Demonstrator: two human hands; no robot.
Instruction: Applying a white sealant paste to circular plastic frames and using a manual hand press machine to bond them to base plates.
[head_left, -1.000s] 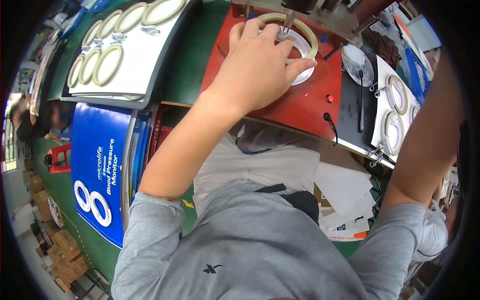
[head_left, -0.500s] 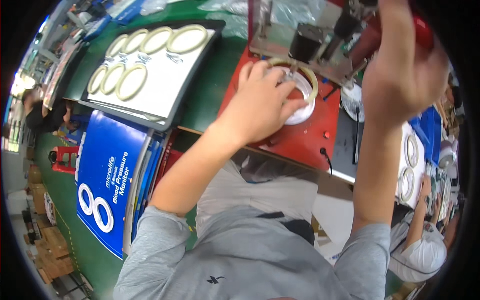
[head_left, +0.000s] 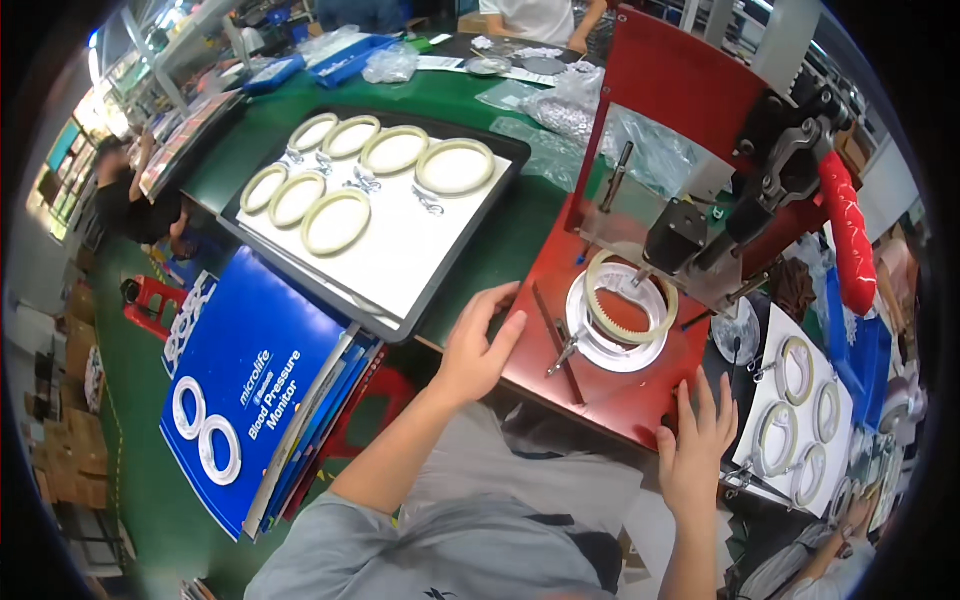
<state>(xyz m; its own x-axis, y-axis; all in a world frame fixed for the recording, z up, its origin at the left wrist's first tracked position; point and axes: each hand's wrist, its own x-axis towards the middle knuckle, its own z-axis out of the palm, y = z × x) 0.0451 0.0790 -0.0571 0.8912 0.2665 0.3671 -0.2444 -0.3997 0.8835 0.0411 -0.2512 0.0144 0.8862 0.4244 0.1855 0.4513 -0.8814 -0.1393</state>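
A red press (head_left: pixel 545 290) with a flat base stands before me. On its base a cream ring with inner teeth (head_left: pixel 657 330) leans at a tilt over a white plastic ring (head_left: pixel 612 357). My left hand (head_left: pixel 482 345) rests at the base's left edge, fingers apart, holding nothing. At the front right edge lies my right hand (head_left: pixel 700 435), its fingers spread and bare. Above the rings hangs the press's black block (head_left: pixel 676 236). The red-wrapped lever (head_left: pixel 847 235) points downward on the right, free of either hand.
Left of the press, a black tray (head_left: pixel 400 325) carries several cream rings on white sheets. Two white rings (head_left: pixel 219 450) lie on a stack of blue printed boards (head_left: pixel 275 335). More rings sit on a white sheet (head_left: pixel 735 455) at right. Other people work at the far side and lower right.
My left hand has left the rings for the base's left edge. My right hand has come down from beside the red lever to the base's right edge. The whole view has shifted.
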